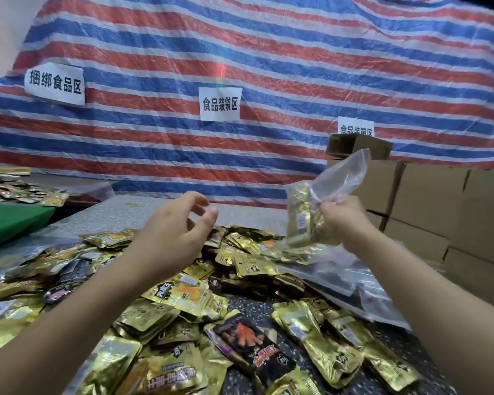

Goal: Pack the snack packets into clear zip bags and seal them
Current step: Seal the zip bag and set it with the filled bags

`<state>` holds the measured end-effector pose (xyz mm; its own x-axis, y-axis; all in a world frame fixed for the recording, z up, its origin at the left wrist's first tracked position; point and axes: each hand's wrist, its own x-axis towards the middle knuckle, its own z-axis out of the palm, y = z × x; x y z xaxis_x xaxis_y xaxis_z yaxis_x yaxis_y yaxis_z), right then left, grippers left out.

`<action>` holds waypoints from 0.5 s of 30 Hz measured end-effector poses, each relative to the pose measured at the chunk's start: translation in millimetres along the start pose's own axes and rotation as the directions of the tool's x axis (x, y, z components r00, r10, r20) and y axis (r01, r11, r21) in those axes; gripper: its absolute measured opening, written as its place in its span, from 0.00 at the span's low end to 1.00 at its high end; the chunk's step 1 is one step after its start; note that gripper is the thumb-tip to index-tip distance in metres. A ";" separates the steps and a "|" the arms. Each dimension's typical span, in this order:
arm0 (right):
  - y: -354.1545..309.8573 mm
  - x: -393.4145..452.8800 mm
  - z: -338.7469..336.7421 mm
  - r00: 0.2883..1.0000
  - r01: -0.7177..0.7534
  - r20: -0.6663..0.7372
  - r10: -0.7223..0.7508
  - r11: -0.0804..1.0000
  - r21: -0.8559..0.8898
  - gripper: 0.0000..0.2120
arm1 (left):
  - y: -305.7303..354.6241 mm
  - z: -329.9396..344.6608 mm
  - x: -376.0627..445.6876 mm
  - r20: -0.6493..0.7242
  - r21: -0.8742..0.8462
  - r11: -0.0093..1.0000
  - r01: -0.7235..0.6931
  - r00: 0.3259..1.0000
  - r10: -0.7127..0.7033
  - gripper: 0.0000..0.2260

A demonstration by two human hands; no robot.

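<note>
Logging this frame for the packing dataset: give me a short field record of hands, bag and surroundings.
left hand: raised over the pile, fingers loosely curled, holding nothing
right hand: grips the clear zip bag near its middle, lifted off the table
bag contents: gold snack packets in the lower part
bag seal: cannot tell
table: loose packets heaped on it, empty clear bags at right
background: cardboard boxes, striped tarp

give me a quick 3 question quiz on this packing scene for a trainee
1. True or false: the right hand grips a zip bag with gold packets inside.
2. The left hand is: A) holding a packet B) holding nothing C) pressing the table
3. Fill in: boxes are stacked on the person's ____ side.

Key: 1 true; 2 B; 3 right
</note>
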<state>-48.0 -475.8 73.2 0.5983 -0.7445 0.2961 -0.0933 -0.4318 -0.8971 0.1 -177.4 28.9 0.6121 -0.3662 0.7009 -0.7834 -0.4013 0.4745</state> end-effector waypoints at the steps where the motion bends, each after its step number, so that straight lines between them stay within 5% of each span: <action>1: 3.5 10.6 -8.1 1.000 0.011 -0.012 -0.011 1.000 -0.014 0.07 | -0.4 1.0 -0.1 0.002 0.006 1.000 0.001 1.000 -0.001 0.14; 6: 11.2 47.7 -36.6 0.938 0.243 -0.162 -0.306 0.914 -0.324 0.15 | -4.1 4.0 1.0 0.009 0.024 1.000 -0.011 1.000 0.011 0.13; 8: 17.2 50.9 -41.0 0.827 0.382 -0.123 -0.548 0.709 -0.592 0.18 | -4.9 5.5 0.9 0.014 0.026 1.000 -0.015 1.000 0.015 0.13; 10: 33.3 52.0 -43.2 0.757 0.445 0.082 -0.649 0.419 -0.791 0.08 | -5.4 6.6 0.5 0.021 0.024 1.000 -0.017 1.000 0.016 0.13; 12: 61.5 50.9 -40.3 0.799 0.480 0.345 -0.492 0.175 -0.860 0.14 | -5.8 8.2 -0.1 0.028 0.033 0.999 -0.023 0.999 0.023 0.12; 15: 91.3 45.4 -36.2 0.837 0.508 0.429 -0.339 0.189 -0.840 0.21 | -4.7 10.1 -2.2 0.037 0.038 0.998 -0.046 0.998 0.045 0.09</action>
<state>-58.1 -567.5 16.6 0.8741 -0.2582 0.4114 -0.3827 -0.8877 0.2561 3.5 -183.2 19.7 0.5800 -0.4144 0.7014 -0.8061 -0.4159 0.4209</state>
